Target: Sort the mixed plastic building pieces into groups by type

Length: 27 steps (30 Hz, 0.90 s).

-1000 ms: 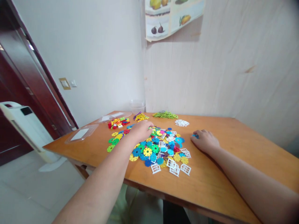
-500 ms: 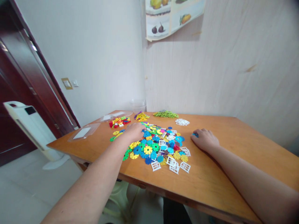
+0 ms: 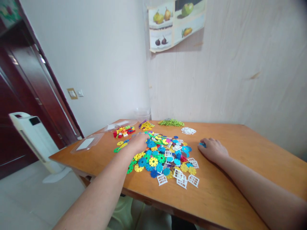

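A heap of colourful plastic snowflake discs and white window-shaped pieces (image 3: 165,156) lies on the wooden table (image 3: 227,185). My left hand (image 3: 137,142) rests palm down on the heap's left edge, fingers stretched over the discs. To the right of the heap my right hand (image 3: 212,149) lies on the table with its fingers curled over a small blue piece (image 3: 201,144).
At the back of the table lie a red and mixed pile (image 3: 123,131), a yellow-purple pile (image 3: 146,125), a green pile (image 3: 171,122) and white pieces (image 3: 188,130). Clear plastic lids (image 3: 87,143) and a clear tub (image 3: 142,113) stand at the left and back. A white heater (image 3: 35,140) stands by the door.
My left hand has slid leftward along the heap's edge, pushing the scattered left discs in toward the heap. The right hand has stayed put. The view has tilted up slightly.
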Tool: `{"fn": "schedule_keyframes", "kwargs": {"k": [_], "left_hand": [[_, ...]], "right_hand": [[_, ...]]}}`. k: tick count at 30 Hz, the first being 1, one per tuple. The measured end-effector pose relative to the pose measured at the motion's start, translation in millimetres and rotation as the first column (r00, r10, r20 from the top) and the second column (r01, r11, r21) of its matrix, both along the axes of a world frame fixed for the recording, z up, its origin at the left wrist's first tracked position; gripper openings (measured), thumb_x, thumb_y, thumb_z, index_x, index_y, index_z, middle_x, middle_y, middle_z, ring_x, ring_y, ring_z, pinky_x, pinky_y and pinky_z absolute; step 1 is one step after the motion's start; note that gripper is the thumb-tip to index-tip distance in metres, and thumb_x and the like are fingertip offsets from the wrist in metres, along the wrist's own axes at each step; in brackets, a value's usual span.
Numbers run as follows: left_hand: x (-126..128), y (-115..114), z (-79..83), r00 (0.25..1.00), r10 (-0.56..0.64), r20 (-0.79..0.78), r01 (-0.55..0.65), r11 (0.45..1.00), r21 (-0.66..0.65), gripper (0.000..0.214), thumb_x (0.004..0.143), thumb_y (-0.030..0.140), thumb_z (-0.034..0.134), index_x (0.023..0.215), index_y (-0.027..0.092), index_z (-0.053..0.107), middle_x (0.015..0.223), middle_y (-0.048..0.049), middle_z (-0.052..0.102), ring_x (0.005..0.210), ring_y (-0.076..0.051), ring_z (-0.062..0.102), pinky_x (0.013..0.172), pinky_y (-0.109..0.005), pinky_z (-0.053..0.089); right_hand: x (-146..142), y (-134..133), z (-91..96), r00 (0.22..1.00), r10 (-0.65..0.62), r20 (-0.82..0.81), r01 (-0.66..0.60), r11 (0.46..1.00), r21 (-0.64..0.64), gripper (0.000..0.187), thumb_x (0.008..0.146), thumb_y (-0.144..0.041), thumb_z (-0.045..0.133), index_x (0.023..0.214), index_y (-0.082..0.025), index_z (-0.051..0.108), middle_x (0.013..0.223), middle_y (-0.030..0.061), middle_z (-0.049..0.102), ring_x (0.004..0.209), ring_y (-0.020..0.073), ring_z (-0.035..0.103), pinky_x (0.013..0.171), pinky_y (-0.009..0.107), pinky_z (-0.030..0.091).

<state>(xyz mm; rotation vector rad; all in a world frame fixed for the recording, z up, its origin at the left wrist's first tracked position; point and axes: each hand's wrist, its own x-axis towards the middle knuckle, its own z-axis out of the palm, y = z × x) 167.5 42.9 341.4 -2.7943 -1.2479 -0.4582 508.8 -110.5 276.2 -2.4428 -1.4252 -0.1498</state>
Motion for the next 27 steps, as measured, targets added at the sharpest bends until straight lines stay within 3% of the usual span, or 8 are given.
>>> {"fn": "schedule_keyframes", "kwargs": {"k": [6,16,27], "left_hand": [[-2.1,5.2,-2.6,0.999,-0.035,0.006,0.035,0.999,0.004,0.032,0.07,0.01,0.063,0.098,0.025,0.071,0.106,-0.004,0.07,0.104,-0.023,0.062,0.091,-0.029,0.045],[-7.4,8.1,2.9,1.0,-0.03,-0.001,0.03,1.0,0.004,0.029,0.076,0.007,0.05,0.087,0.022,0.073,0.089,-0.0043,0.073,0.086,-0.022,0.067,0.073,-0.027,0.046],[-9.0,13.9,0.2,0.982,0.084,0.169,-0.091,0.995,0.034,0.041,0.08,0.007,0.046,0.109,0.02,0.071,0.115,-0.0066,0.072,0.112,-0.022,0.064,0.098,-0.031,0.046]], "right_hand": [[-0.8,0.5,-1.6,1.0,-0.006,-0.004,0.006,1.0,0.016,0.047,0.088,-0.046,0.043,0.124,-0.021,0.063,0.122,0.0138,0.064,0.114,0.033,0.056,0.089,0.043,0.045],[-0.9,1.4,-1.9,1.0,0.007,0.006,-0.007,1.0,0.019,0.044,0.089,-0.045,0.042,0.12,-0.022,0.065,0.121,0.0125,0.064,0.113,0.0313,0.056,0.088,0.04,0.045],[-3.4,0.1,-0.5,1.0,0.009,0.001,-0.009,1.0,0.011,0.042,0.09,-0.043,0.043,0.119,-0.023,0.065,0.12,0.0129,0.064,0.111,0.0315,0.055,0.086,0.04,0.044]]}}
